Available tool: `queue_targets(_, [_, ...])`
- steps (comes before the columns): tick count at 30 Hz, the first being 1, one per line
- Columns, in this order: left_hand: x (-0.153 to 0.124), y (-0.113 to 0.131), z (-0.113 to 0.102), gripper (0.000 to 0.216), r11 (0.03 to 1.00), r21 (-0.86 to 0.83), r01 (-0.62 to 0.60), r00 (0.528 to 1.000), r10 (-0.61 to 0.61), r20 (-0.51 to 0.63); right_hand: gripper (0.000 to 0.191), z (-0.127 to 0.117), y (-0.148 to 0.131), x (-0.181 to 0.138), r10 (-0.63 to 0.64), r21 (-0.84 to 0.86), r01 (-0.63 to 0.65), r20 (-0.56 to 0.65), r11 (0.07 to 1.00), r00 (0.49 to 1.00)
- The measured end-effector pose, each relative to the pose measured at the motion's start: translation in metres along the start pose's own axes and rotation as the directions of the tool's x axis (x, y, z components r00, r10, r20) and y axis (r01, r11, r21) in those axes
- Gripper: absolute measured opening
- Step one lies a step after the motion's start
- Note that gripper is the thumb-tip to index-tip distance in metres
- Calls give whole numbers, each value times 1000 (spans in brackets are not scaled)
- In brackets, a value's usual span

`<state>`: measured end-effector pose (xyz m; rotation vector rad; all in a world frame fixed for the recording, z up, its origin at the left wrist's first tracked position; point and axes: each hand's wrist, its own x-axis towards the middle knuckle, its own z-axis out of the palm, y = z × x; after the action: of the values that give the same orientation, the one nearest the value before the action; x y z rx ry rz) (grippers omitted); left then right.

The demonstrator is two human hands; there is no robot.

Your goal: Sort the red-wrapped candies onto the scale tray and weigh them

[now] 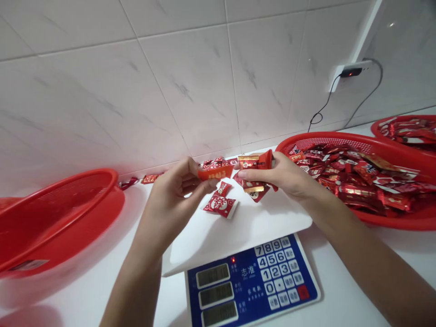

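Note:
My left hand pinches one end of a small orange-red candy wrapper above the white platform of an electronic scale. My right hand is closed on a bunch of red and gold wrapped candies, its fingertips touching the other end of the orange wrapper. A red wrapped candy lies on the platform below the hands. More wrapped candies lie behind, by the wall.
The scale's blue keypad panel faces me. A red basket full of red candies stands at the right, another red basket behind it. An empty red basket lies tilted at the left. A charger and cable hang on the tiled wall.

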<state>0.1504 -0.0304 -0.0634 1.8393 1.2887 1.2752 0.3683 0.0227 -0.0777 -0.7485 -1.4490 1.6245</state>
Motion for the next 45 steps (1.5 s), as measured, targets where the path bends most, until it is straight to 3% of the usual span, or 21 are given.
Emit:
queue_targets(4, [-2, 0, 1, 19, 996, -26, 88, 988, -84, 131, 23, 3, -5, -4, 42, -10, -41, 34, 999, 999])
queue_targets(11, [-1, -3, 0, 20, 994, 45, 102, 972, -110, 208, 25, 5, -2, -4, 76, -96, -78, -22, 992, 997])
queue_targets(17, [3, -4, 0, 11, 998, 65, -12, 994, 4, 113, 25, 3, -3, -2, 83, -80, -82, 0, 993, 997])
queue_targets(20, [2, 0, 0, 7, 992, 92, -86, 995, 90, -44, 22, 0, -4, -1, 96, -10, -96, 0, 995, 995])
queue_targets(23, [-1, 2, 1, 7, 978, 104, -180, 966, 195, -170, 18, -4, -4, -1, 114, 42, -117, 60, 992, 992])
queue_targets(28, [-2, -2, 2, 17, 948, 128, -293, 953, 301, -47, 23, -2, -3, -3, 122, 25, -125, 96, 992, 988])
queue_targets(31, [-1, -4, -1, 18, 962, 111, -248, 968, 250, -8, 24, 2, -4, -3, 122, -6, -122, 44, 993, 992])
queue_targets(36, [2, -1, 0, 10, 996, -54, -69, 994, 64, -88, 22, 6, -4, -3, 111, -58, -112, -16, 992, 994])
queue_targets(41, [1, 0, 5, 22, 998, 28, 55, 989, -58, 136, 24, 6, -1, -1, 87, -100, -89, -20, 991, 996])
queue_targets(45, [0, -1, 7, 26, 996, 87, 28, 992, -39, 124, 26, 5, 3, 1, 100, -123, -101, -12, 987, 995])
